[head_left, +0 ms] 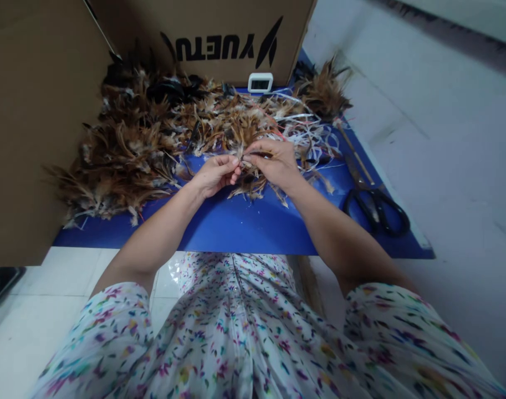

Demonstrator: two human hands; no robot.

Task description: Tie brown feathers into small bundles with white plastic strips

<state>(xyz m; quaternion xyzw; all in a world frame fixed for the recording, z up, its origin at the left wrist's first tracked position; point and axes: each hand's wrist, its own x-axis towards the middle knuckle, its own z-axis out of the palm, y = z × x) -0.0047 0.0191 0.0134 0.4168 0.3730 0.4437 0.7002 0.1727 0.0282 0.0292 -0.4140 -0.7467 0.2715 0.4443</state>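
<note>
At left, a feather heap [123, 144] lay on the blue tabletop [244, 227], apparently stock left to handle; the left hand [217, 173] was pinched closed at thumb and fingertips, but whether it gripped anything could not be told; just beside it, near centre, a dark feather [262, 154], seemingly unfinished work, sat in the nearly closed right hand [277, 162]; rightward lay tangled white strips [315, 136], a feather bunch [325, 91], possibly completed, and unheld scissors [371, 209].
</note>
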